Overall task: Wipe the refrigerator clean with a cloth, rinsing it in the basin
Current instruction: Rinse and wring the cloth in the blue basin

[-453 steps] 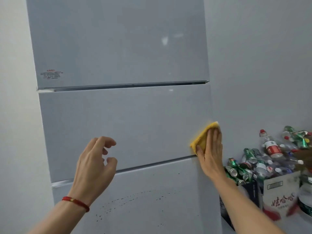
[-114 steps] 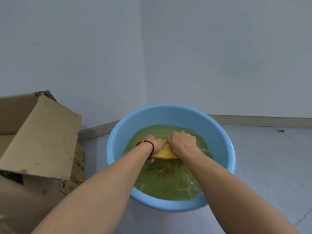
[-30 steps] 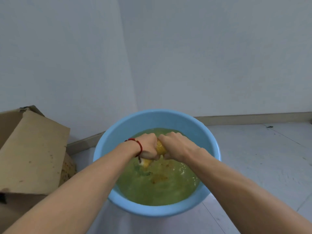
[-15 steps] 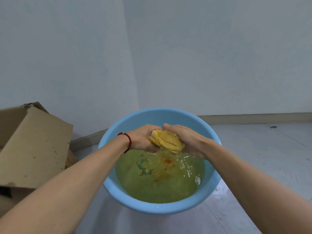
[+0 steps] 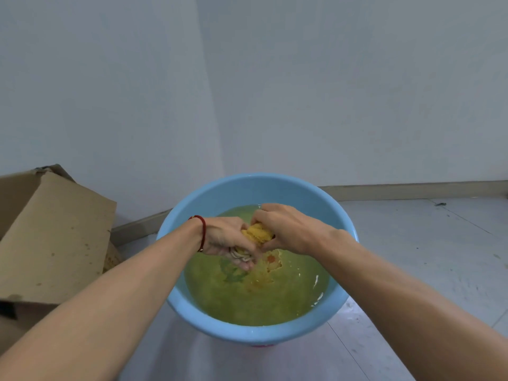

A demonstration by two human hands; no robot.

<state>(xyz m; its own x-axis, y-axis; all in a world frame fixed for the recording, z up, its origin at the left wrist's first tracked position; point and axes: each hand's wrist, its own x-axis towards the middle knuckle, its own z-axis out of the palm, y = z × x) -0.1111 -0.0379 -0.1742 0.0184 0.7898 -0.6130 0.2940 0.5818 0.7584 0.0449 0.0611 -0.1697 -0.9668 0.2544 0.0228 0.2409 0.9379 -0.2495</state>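
Since half a second ago, both hands have closed tighter on the bunched yellow cloth (image 5: 258,234); left hand (image 5: 228,240) and right hand (image 5: 288,229) grip it with curled fingers above the round light-blue plastic basin (image 5: 192,213) of greenish water.

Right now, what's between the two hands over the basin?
The head view shows the bunched yellow cloth between the left hand and right hand, both gripping it above the basin water.
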